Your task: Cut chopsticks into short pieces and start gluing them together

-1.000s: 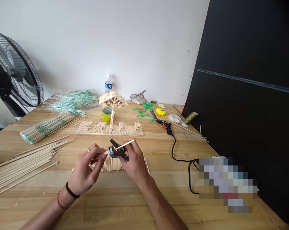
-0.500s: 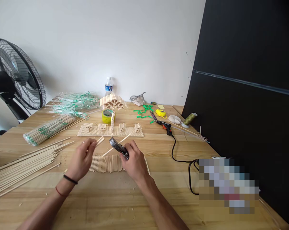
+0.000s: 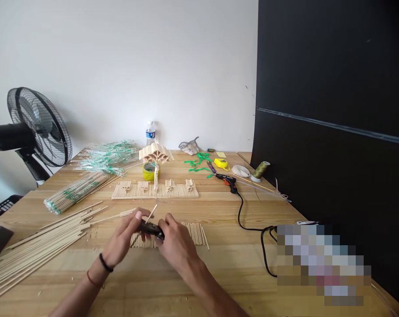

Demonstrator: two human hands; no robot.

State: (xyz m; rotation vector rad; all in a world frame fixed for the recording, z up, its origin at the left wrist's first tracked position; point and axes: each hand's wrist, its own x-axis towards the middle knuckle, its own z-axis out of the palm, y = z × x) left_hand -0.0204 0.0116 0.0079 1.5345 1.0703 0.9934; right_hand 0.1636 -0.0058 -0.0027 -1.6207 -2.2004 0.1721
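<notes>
A dark, plier-like hand tool [image 3: 150, 228] is gripped at its lower end by my right hand [image 3: 178, 242], whose fingers wrap round the handle. My left hand [image 3: 122, 240] closes on the tool's other end, thumb on top. A thin wooden stick [image 3: 151, 213] slants across the tool; whether the jaws hold it is hidden. Under both hands lies a row of short cut sticks [image 3: 196, 233], side by side and partly covered. Just beyond stands a model built of sticks [image 3: 156, 154], with a roof-like top on a post, behind a long slatted stick base [image 3: 181, 191].
Long loose sticks [image 3: 50, 246] spread at the left, near a wrapped stick bundle [image 3: 75, 189] and clear plastic wrappers [image 3: 110, 154]. At the right are a hot glue gun [image 3: 230, 181] with its cord, a yellow tape measure [image 3: 221, 164] and a thread spool [image 3: 260, 171]. A fan [image 3: 39, 127] stands left.
My left hand has moved right and down to the tool, and its short stick pieces no longer show between its fingers. The tool has turned flatter. The whole view has shifted slightly.
</notes>
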